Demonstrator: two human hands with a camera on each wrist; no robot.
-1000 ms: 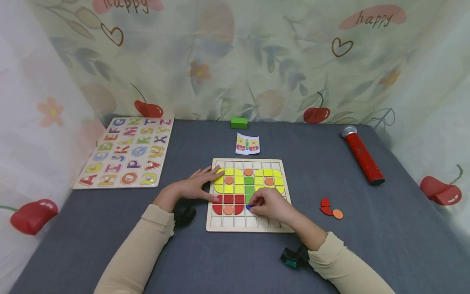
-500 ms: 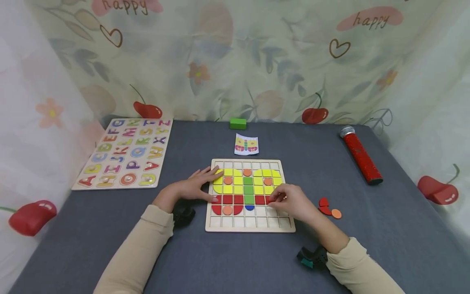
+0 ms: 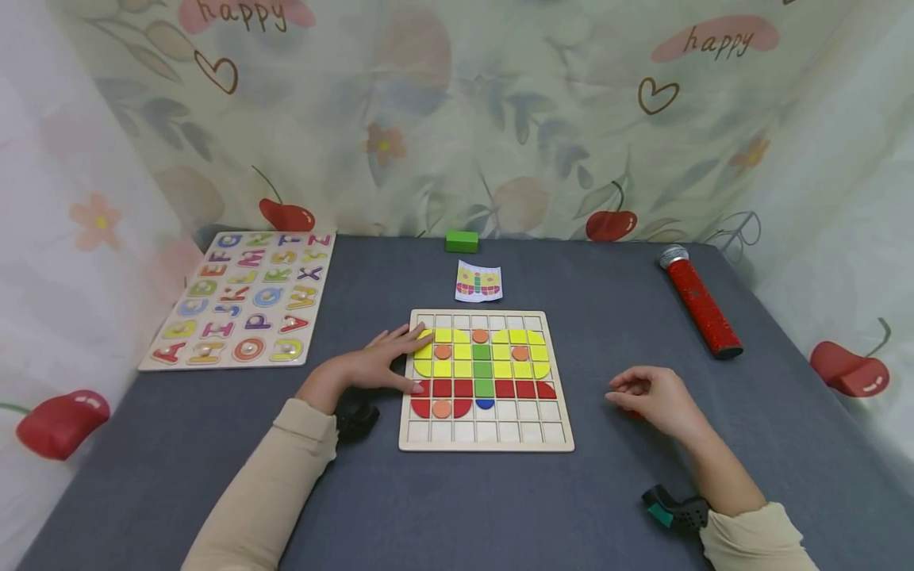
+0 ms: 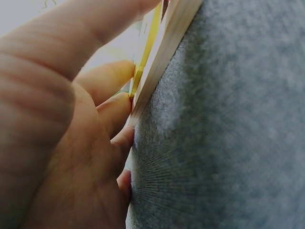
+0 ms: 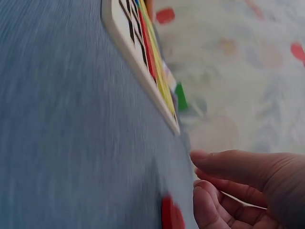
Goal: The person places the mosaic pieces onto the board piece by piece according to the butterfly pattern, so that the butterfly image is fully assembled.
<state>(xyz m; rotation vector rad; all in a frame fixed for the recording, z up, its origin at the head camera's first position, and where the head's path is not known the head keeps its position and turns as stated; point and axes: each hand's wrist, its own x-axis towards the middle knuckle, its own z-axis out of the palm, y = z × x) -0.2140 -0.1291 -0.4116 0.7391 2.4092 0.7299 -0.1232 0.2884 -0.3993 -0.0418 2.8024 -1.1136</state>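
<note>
A pale wooden grid board (image 3: 493,438) lies in the middle, filled in part with yellow, red, green, orange and blue flat pieces in a butterfly shape. My left hand (image 3: 378,361) rests with spread fingers on the board's left edge; in the left wrist view, fingertips touch its side and a yellow piece (image 4: 138,76). Off to the right of the board, my right hand (image 3: 653,396) hovers over loose pieces, its fingers loosely bent with nothing visible between them. A red piece (image 5: 171,214) lies just beneath in the right wrist view. The hand hides the other loose pieces.
Behind the board lies a small picture card (image 3: 479,282) with a butterfly pattern, then a green block (image 3: 462,241). An alphabet puzzle board (image 3: 239,305) lies at the left. A red microphone (image 3: 703,305) lies at the right. A patterned cloth (image 3: 457,119) hangs behind.
My right hand set down the blue half-round piece, then red pieces along the row right of the green column, and moved right to the loose pieces. My left hand stayed put.
</note>
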